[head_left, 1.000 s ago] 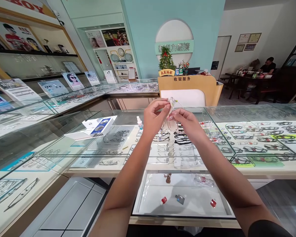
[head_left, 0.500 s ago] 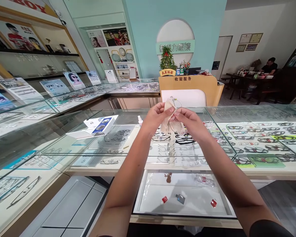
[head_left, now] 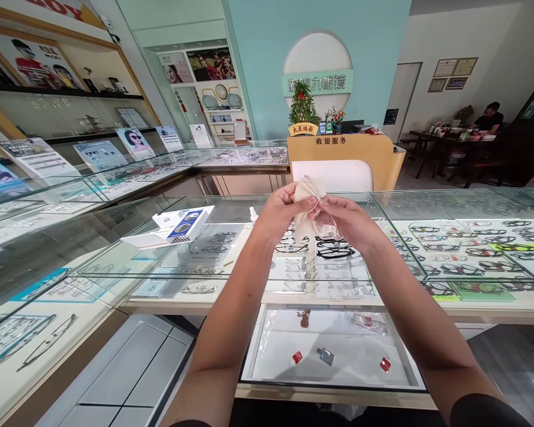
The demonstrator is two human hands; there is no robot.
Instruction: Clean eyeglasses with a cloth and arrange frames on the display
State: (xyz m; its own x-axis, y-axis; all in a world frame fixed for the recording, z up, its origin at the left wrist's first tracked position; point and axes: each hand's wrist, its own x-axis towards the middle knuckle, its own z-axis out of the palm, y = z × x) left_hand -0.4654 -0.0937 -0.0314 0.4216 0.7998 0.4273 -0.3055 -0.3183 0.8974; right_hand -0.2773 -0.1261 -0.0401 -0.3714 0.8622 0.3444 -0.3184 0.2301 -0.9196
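Above the glass counter, my left hand (head_left: 278, 212) is closed on a cream cleaning cloth (head_left: 310, 188), its thumb pressing the cloth near the middle. My right hand (head_left: 349, 218) pinches a pair of eyeglasses (head_left: 327, 226) with a thin, clear-looking frame. One lens hangs below the right fingers, and the cloth covers most of the rest. The fingertips of both hands nearly meet at the cloth's edge. Under the glass below them lie dark-framed glasses (head_left: 335, 252) in rows.
An open white and blue box (head_left: 184, 225) stands on the counter to the left, and a small white spray bottle (head_left: 253, 214) is beside my left wrist. Below, an open drawer (head_left: 276, 379) holds several small items. A person (head_left: 489, 120) sits at a far table.
The cloth has shifted and now spreads wider over the upper part of the eyeglasses. A thin loop that stuck out above my right fingers is out of sight. My right hand has turned slightly.
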